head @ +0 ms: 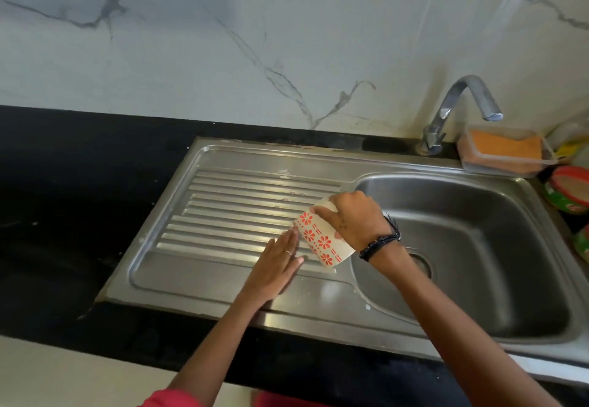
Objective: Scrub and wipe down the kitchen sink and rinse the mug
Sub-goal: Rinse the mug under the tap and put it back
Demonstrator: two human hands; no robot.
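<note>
Head view: 2 hands over a shiny steel sink set in a black counter.

Right hand wrapped around a white mug with red flowers, fingers curled over its top end. Mug tipped on its side, held just above the ridged draining board, right at the edge of the bowl. Dark bead bands on that wrist.

Left hand flat and open, fingers straight, tips touching the mug's side (a thin ring on 1 finger). Palm low over the draining board; touching it or not, cannot tell.

Drain hole partly hidden behind the right wrist. Small white drops on the steel near the front rim.

Bent tap at the back, spout over the bowl's far side. Clear box with something orange inside, just right of the tap. Red and green tubs at the far right edge. White marble wall with dark veins behind.
</note>
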